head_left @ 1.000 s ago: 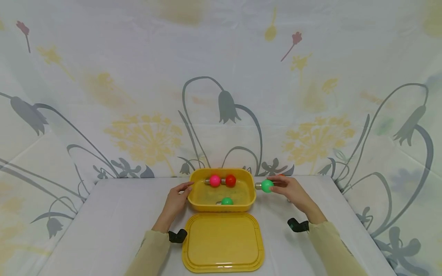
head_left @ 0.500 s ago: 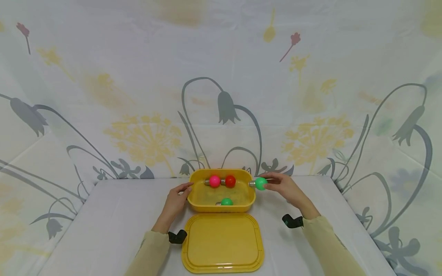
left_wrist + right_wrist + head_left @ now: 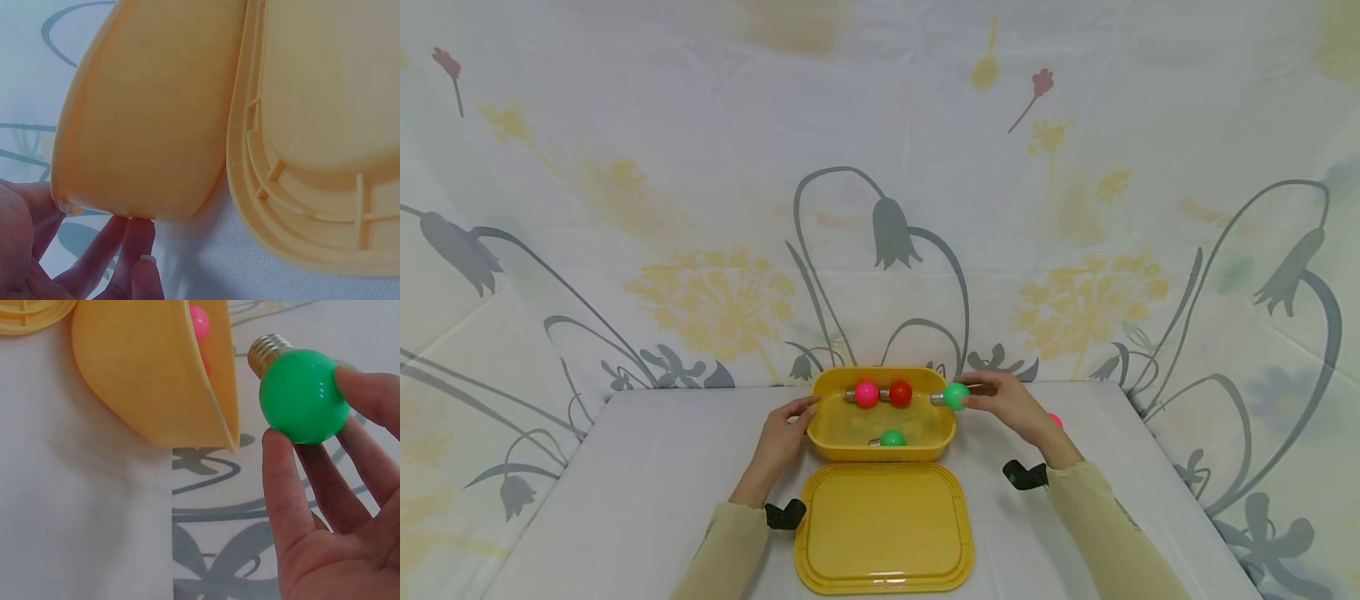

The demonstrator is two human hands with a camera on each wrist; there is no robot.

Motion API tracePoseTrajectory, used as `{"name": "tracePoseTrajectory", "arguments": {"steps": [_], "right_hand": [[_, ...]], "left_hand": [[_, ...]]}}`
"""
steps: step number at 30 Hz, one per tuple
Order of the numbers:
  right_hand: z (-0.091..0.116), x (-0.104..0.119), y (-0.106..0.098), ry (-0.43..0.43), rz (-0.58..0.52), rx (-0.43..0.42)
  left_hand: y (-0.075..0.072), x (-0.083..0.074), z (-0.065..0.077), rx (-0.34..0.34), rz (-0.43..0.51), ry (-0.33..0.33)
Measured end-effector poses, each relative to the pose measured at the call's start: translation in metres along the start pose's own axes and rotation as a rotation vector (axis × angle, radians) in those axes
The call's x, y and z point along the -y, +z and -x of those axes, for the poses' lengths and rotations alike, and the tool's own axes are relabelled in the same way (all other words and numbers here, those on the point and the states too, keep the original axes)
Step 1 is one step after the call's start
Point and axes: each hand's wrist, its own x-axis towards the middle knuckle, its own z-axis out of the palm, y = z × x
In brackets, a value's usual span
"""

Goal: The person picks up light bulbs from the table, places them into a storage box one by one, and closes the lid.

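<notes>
My right hand [image 3: 1011, 408] pinches a green light bulb [image 3: 304, 397] by its globe, between thumb and fingertips. The bulb's metal screw base points left, over the right end of the yellow plastic box [image 3: 835, 429]. At the box's left end, my left hand [image 3: 781, 440] grips the rim, with other fingers against the outer wall in the left wrist view. Inside the box, a pink bulb [image 3: 867, 394] and a red bulb [image 3: 900, 393] lie along the back. A second green bulb [image 3: 892, 437] lies at the front, partly hidden by the near wall.
A yellow lid [image 3: 883, 529] lies flat on the white cloth just in front of the box. Another pink thing [image 3: 1056, 420] peeks out behind my right wrist. A flower-patterned cloth [image 3: 715, 208] hangs behind the table.
My right hand has carried the green bulb leftward, from beside the box to over its right end. A pink thing now shows behind the wrist. The left hand keeps its place.
</notes>
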Motion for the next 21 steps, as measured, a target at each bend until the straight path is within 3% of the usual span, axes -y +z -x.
{"name": "tracePoseTrajectory", "arguments": {"steps": [21], "right_hand": [[-0.016,0.013,0.008,0.021,0.035,0.030]], "left_hand": [[0.000,-0.001,0.001,0.004,-0.016,0.001]]}}
